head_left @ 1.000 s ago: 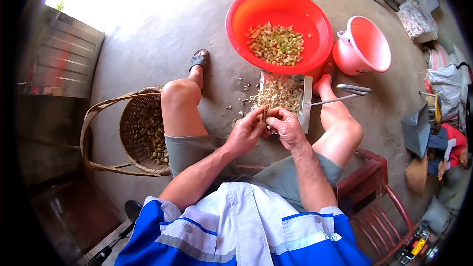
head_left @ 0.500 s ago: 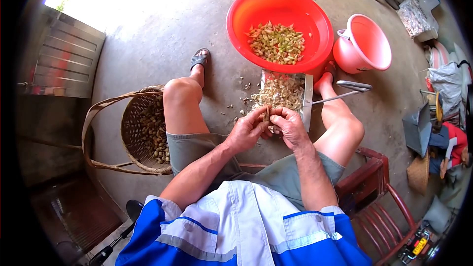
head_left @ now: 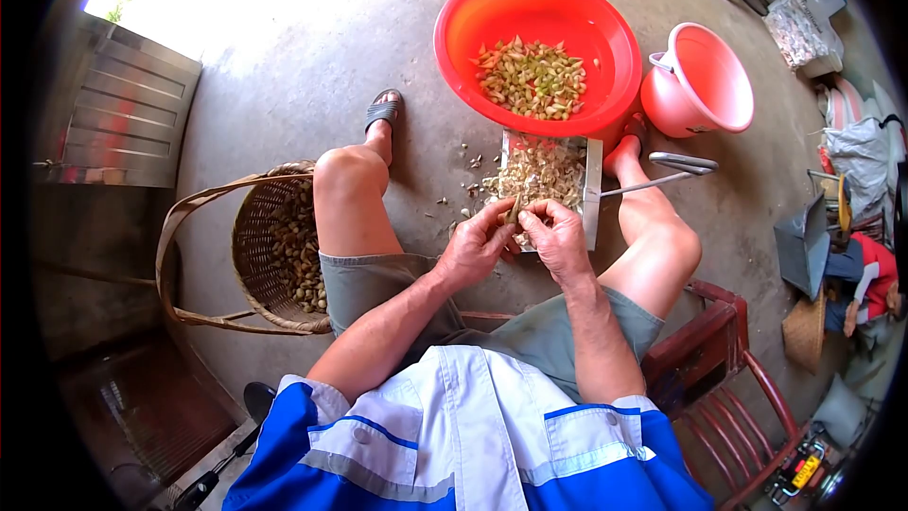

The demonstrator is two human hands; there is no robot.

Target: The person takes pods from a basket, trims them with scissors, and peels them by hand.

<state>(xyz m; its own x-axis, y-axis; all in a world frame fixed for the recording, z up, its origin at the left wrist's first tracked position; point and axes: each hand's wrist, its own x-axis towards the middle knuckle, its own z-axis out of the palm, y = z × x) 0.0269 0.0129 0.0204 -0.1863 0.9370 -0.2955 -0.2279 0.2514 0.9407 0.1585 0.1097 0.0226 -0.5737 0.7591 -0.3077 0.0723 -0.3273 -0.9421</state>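
Between my left hand [head_left: 476, 244] and my right hand [head_left: 559, 238], a small tapered brownish bulb [head_left: 514, 215] is pinched upright by the fingertips; its exact kind is unclear. Both hands are closed, close together above the near end of a dustpan [head_left: 592, 197]. Pale, papery peelings [head_left: 544, 173] cover much of the pan. Beyond it, a wide red basin [head_left: 463, 85] contains a heap of pale green and yellowish peeled pieces [head_left: 532, 80]. Left of my knee, a woven basket [head_left: 248, 244] with a tall handle contains darker brown pieces [head_left: 296, 255].
A pink bucket [head_left: 719, 85] stands right of the basin. Scraps [head_left: 470, 191] lie on the concrete floor [head_left: 284, 85]. A reddish wooden chair [head_left: 733, 341] is at lower right. Another person in a red top [head_left: 875, 270] is at far right, near a woven hat [head_left: 804, 333].
My fingers have shifted slightly around the bulb, with my right thumb and fingers closer to its side. The basin, bucket and basket stay in place; the view has tilted slightly.
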